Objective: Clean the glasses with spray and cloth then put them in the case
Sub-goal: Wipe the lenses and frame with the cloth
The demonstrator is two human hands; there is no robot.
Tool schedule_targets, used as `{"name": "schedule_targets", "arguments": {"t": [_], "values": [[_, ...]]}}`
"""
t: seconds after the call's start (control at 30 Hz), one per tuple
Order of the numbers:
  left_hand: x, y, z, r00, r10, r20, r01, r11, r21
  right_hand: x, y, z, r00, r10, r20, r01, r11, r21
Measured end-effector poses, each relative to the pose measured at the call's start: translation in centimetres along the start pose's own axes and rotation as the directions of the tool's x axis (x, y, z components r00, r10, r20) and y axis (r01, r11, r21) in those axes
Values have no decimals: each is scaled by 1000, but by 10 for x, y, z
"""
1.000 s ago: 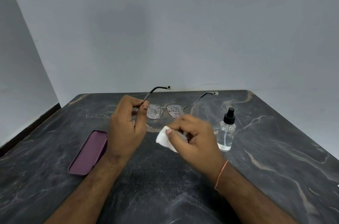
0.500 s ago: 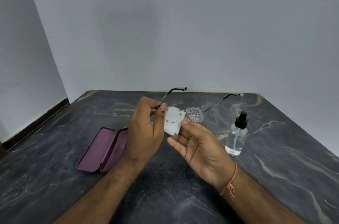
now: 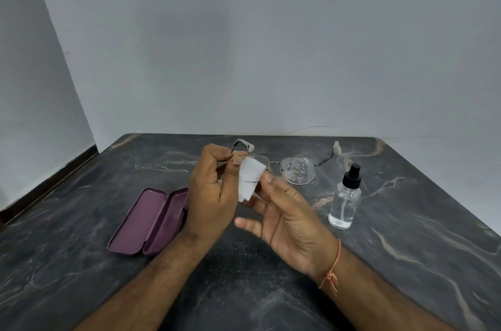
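Note:
Thin metal-framed glasses (image 3: 298, 170) are held above the table, temples pointing away from me. My left hand (image 3: 214, 195) pinches the frame at its left hinge. A white cloth (image 3: 250, 178) is folded over the left lens, and my right hand (image 3: 284, 216) presses it there with thumb in front and fingers behind. The right lens is bare and covered in spray droplets. The purple glasses case (image 3: 149, 222) lies open on the table to the left of my left wrist. A clear spray bottle (image 3: 344, 199) with a black nozzle stands upright to the right of my right hand.
The dark marbled table (image 3: 406, 263) reaches a grey wall at the back and a second wall on the left. A thin wire runs along the base of the back wall.
My right hand has brought the cloth up from below the glasses and wrapped it around the left lens. The view has shifted, so the case now shows as open.

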State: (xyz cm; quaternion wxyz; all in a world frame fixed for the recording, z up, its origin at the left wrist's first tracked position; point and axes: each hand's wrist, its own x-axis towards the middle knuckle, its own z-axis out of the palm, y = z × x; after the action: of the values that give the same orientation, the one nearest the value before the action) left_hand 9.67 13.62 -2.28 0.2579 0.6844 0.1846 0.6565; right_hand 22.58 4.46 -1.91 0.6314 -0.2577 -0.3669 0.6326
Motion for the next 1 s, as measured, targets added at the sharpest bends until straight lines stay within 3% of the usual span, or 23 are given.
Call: {"name": "schedule_targets", "arguments": {"t": [0.33, 0.63, 0.77, 1.0], "values": [[2, 1, 0, 999, 38, -16, -38, 999, 13, 5, -1, -4, 984, -85, -157, 87, 996, 12], [-1, 0, 4, 998, -58, -11, 58, 997, -46, 2, -6, -4, 998, -63, 6, 63, 998, -21], [-1, -3, 3, 985, -171, 28, 173, 977, -127, 2, -8, -5, 997, -73, -8, 71, 991, -117], [1, 2, 3, 978, -195, 71, 205, 956, -208, 2, -7, -4, 999, -49, 16, 51, 981, -186]]}}
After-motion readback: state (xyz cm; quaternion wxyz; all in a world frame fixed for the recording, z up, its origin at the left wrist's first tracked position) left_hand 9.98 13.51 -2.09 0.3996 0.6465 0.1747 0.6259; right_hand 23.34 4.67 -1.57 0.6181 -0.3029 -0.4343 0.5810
